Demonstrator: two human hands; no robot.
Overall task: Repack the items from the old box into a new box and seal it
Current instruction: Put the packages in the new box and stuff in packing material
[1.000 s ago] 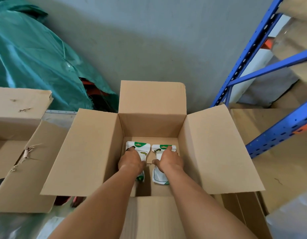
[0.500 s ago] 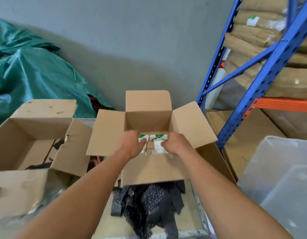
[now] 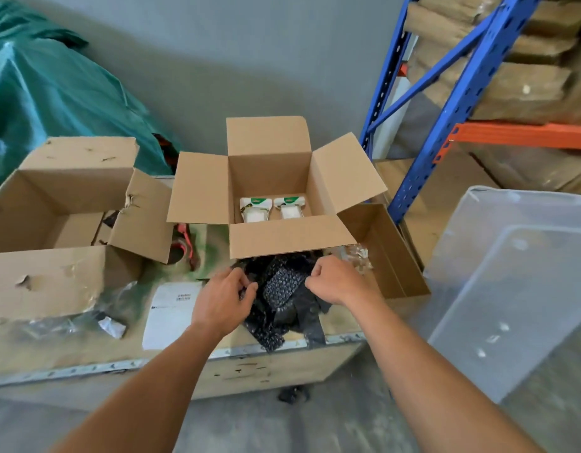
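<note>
Pouches [image 3: 254,209] two, side by side in new box [image 3: 282,238] | left grip [image 3: 222,299] curled on black bubble wrap [image 3: 282,286] on table [image 3: 125,351] | right grip [image 3: 334,281] clenched on its edge

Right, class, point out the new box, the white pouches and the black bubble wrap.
new box [image 3: 292,237]: head view, near flap.
white pouches [image 3: 253,211]: head view, left pouch's body.
black bubble wrap [image 3: 281,283]: head view, bubbled middle.

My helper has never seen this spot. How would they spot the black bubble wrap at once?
On the wooden crate, find the clean open box holding two white pouches. Before its near flap lies the black bubble wrap, draped over the crate's edge. It alone is dark and dimpled; the plastic beside it is clear.
</note>
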